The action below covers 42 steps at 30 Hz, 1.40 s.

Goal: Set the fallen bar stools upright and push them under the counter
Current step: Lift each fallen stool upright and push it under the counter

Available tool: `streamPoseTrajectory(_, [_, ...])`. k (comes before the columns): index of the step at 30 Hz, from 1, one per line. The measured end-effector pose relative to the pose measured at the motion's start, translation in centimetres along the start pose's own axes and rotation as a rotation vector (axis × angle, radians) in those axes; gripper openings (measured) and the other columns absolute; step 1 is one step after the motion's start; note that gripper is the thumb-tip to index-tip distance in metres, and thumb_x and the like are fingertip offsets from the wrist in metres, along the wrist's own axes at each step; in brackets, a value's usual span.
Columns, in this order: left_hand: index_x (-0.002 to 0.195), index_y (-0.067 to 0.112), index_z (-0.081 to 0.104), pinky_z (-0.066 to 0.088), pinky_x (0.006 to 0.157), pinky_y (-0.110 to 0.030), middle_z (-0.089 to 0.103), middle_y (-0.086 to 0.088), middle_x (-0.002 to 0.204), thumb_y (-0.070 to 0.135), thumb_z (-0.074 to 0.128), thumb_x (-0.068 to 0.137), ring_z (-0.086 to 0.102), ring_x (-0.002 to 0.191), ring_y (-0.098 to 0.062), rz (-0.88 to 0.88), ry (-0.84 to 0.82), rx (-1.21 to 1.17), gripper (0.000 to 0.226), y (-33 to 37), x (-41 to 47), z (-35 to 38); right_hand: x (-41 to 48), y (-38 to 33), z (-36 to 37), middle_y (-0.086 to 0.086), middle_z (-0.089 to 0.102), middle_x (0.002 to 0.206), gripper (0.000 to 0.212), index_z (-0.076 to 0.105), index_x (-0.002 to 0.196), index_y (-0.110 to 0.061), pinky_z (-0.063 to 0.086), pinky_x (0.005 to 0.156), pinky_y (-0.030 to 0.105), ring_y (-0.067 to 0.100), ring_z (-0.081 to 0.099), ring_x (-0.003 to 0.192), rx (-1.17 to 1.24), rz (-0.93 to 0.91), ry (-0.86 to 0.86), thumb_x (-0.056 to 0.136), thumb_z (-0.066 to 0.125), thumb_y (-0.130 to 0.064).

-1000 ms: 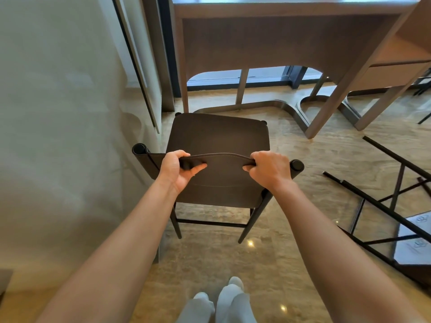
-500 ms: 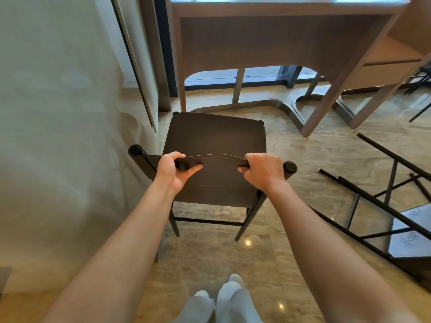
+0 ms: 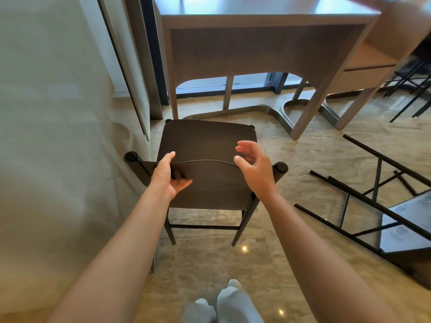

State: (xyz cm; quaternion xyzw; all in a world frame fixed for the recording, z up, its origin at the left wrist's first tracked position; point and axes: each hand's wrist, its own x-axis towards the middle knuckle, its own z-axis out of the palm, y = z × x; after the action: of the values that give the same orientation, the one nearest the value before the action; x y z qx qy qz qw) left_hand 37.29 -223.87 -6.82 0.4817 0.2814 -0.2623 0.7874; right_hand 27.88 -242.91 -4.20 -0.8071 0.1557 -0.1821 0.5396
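Fingers (image 3: 242, 145) of right hand (image 3: 256, 169) splay free; left hand (image 3: 168, 178) slackly straddles stool (image 3: 207, 141) backrest.

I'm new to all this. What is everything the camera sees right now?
upright stool: one, dark brown, centre, seat towards the counter
fallen stool: one, black frame, lying on the floor at right
counter: one, brown wood, ahead at top
thin black legs: several, black, far right past the counter; too cropped to identify
floor: one, beige marble, underfoot
curtain: one, pale, left side
feet: two, in white, bottom centre
left hand: one, fingers relaxed on the upright stool's backrest edge
right hand: one, open, beside the backrest edge, holding nothing
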Motion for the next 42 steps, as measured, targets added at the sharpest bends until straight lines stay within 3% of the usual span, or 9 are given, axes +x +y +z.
streamPoseTrajectory(4, [0.127, 0.019, 0.051, 0.054, 0.086, -0.055, 0.063, -0.012, 0.116, 0.055, 0.066, 0.081, 0.065, 0.101, -0.036, -0.025, 0.025, -0.028, 0.06, -0.1, 0.2, -0.6, -2.6, -0.2, 1.1, -0.004, 0.07, 0.085, 0.016, 0.066, 0.092, -0.018, 0.052, 0.074, 0.016, 0.004, 0.065, 0.082, 0.216, 0.088, 0.222, 0.089, 0.058, -0.005])
streamPoseTrajectory(7, [0.125, 0.02, 0.051, 0.053, 0.086, -0.057, 0.062, -0.012, 0.116, 0.065, 0.062, 0.077, 0.063, 0.102, -0.037, -0.036, 0.048, -0.065, 0.066, 0.2, 0.4, -1.0, -3.5, 0.6, 1.7, -0.003, 0.07, 0.071, 0.014, 0.067, 0.081, -0.015, 0.052, 0.065, 0.026, 0.012, 0.066, 0.076, 0.366, 0.393, 0.295, 0.091, 0.057, -0.019])
streamPoseTrajectory(12, [0.109, 0.019, 0.051, 0.05, 0.088, -0.06, 0.061, -0.013, 0.111, 0.06, 0.063, 0.079, 0.059, 0.103, -0.038, -0.044, 0.083, -0.076, 0.052, 1.4, 0.7, -1.3, -1.7, 1.5, 1.9, 0.019, 0.063, 0.108, 0.055, 0.057, 0.11, -0.007, 0.058, 0.065, 0.042, 0.035, 0.065, 0.096, 0.764, 0.997, 0.111, 0.08, 0.066, -0.052])
streamPoseTrajectory(16, [0.099, 0.016, 0.051, 0.052, 0.084, -0.058, 0.059, -0.015, 0.11, 0.035, 0.068, 0.081, 0.058, 0.095, -0.037, -0.032, 0.089, -0.091, 0.031, 1.9, 1.0, -1.3, -0.1, 1.6, 2.2, 0.02, 0.06, 0.115, 0.04, 0.057, 0.11, -0.01, 0.058, 0.066, 0.053, 0.039, 0.063, 0.094, 1.016, 0.988, 0.155, 0.081, 0.071, -0.033])
streamPoseTrajectory(20, [0.1, 0.014, 0.051, 0.055, 0.072, -0.053, 0.057, -0.017, 0.108, 0.024, 0.068, 0.08, 0.059, 0.095, -0.038, -0.035, 0.091, -0.108, 0.028, 2.2, 1.0, -1.3, 1.0, 1.6, 2.5, 0.017, 0.062, 0.111, 0.033, 0.059, 0.106, -0.011, 0.057, 0.07, 0.056, 0.038, 0.062, 0.097, 1.011, 0.929, 0.206, 0.08, 0.074, -0.025])
streamPoseTrajectory(23, [0.118, 0.012, 0.051, 0.055, 0.078, -0.057, 0.056, -0.019, 0.115, 0.018, 0.067, 0.08, 0.057, 0.102, -0.04, -0.041, 0.061, -0.135, 0.042, 2.1, 1.1, -1.3, 1.7, 1.6, 2.4, 0.023, 0.058, 0.111, 0.012, 0.055, 0.095, -0.001, 0.056, 0.064, 0.056, 0.042, 0.058, 0.108, 1.01, 0.924, 0.226, 0.083, 0.06, 0.0])
streamPoseTrajectory(26, [0.123, 0.01, 0.049, 0.052, 0.084, -0.059, 0.053, -0.02, 0.119, 0.012, 0.067, 0.079, 0.051, 0.113, -0.044, -0.043, 0.066, -0.149, 0.047, 2.2, 1.2, -1.1, 2.6, 1.6, 2.3, 0.03, 0.048, 0.116, 0.018, 0.049, 0.084, 0.001, 0.054, 0.064, 0.056, 0.051, 0.047, 0.118, 1.013, 0.955, 0.271, 0.078, 0.042, 0.016])
streamPoseTrajectory(35, [0.131, 0.009, 0.042, 0.048, 0.091, -0.063, 0.045, -0.023, 0.131, 0.029, 0.08, 0.074, 0.035, 0.129, -0.053, -0.053, 0.047, -0.229, 0.071, 4.6, 2.0, 0.8, 5.9, 0.4, 2.4, 0.03, 0.041, 0.127, 0.022, 0.047, 0.089, 0.001, 0.054, 0.066, 0.056, 0.054, 0.039, 0.122, 0.948, 0.966, 0.325, 0.078, 0.034, 0.015])
streamPoseTrajectory(42, [0.097, 0.009, 0.051, 0.053, 0.083, -0.058, 0.053, -0.02, 0.105, 0.012, 0.076, 0.076, 0.043, 0.122, -0.051, -0.04, 0.038, -0.116, 0.033, 7.5, 3.4, 3.7, 10.4, -0.6, 2.1, 0.027, 0.039, 0.123, 0.028, 0.048, 0.103, 0.0, 0.054, 0.058, 0.055, 0.056, 0.031, 0.126, 0.917, 0.982, 0.309, 0.08, 0.037, 0.012])
